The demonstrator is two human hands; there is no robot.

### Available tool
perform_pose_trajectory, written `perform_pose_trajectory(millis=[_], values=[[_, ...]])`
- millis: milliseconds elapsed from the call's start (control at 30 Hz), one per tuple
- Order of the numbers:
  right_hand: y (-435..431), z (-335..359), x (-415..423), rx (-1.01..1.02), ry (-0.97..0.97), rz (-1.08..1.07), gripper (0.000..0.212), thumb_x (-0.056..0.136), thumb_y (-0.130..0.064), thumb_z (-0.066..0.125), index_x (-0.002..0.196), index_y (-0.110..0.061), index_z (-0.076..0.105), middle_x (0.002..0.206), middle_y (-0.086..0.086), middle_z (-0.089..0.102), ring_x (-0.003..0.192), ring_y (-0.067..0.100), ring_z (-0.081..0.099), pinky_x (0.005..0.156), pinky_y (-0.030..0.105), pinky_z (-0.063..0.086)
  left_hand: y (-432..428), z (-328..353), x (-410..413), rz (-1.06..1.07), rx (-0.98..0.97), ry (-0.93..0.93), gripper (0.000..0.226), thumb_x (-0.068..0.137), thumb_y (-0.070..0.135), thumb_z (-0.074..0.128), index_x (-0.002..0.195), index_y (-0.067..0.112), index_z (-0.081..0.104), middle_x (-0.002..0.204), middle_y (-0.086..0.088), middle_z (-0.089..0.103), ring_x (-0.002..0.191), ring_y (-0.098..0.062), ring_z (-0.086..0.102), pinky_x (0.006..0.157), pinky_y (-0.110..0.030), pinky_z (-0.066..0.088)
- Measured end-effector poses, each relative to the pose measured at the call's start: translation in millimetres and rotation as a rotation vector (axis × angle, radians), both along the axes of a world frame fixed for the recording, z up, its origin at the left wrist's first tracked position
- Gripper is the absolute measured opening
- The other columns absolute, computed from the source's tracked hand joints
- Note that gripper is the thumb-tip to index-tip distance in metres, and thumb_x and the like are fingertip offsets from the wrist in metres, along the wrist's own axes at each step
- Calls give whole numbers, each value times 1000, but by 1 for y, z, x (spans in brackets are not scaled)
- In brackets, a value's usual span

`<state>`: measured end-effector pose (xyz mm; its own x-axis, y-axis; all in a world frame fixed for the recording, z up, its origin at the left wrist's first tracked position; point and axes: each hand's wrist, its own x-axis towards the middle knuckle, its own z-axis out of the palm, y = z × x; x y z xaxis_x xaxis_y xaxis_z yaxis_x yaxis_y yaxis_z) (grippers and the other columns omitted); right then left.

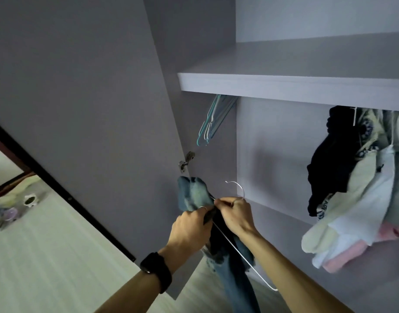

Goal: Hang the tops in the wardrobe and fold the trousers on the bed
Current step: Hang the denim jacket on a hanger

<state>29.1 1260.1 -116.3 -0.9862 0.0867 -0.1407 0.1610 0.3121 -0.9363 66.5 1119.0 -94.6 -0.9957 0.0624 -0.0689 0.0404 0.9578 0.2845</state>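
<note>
Both hands grip firmly: left hand (189,227) curls round the denim garment (194,195); right hand (235,215) pinches the wire hanger (255,269) below its hook. Hook points up, hanger bar slants down-right, denim hangs downward, before the open wardrobe (284,89).

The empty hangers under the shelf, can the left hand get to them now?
Probably not yet: the left hand grips the denim garment on the wire hanger. Nothing seems to block the way up to the empty hangers, though, if it lets go.
</note>
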Motion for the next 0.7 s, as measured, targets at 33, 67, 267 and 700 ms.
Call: perform_pose_trajectory(millis=[33, 67, 267, 700], values=[[6, 0, 2, -31, 20, -16, 14, 90, -27, 70, 84, -21, 81, 75, -9, 75, 70, 8, 66, 61, 9, 44, -3, 1, -2, 10, 20, 6, 37, 97, 35, 46, 133, 35, 53, 109, -10, 68, 99, -39, 63, 81, -40, 54], [12, 0, 5, -63, 39, -28, 11, 89, -27, 72, 84, -23, 82, 77, -12, 75, 74, 4, 68, 66, 11, 46, -5, 1, -4, 8, 45, 7, 38, 96, 38, 47, 134, 35, 51, 108, -10, 68, 98, -39, 63, 83, -41, 54], [27, -2, 31, -204, 93, 39, 21, 87, -14, 73, 70, -22, 81, 69, -6, 74, 69, 3, 66, 66, 18, 48, -5, 5, -13, -232, 241, -184, 43, 90, 62, 54, 126, 39, 54, 96, 12, 71, 89, -13, 68, 83, -37, 57], [68, 49, 4, 2, 353, -106, 13, 87, -31, 76, 95, -21, 77, 80, -11, 71, 73, 0, 61, 73, 23, 45, 2, 81, -117, -800, -502, 751, 51, 100, 52, 37, 84, 21, 74, 68, 1, 67, 61, -27, 67, 57, -34, 56]])
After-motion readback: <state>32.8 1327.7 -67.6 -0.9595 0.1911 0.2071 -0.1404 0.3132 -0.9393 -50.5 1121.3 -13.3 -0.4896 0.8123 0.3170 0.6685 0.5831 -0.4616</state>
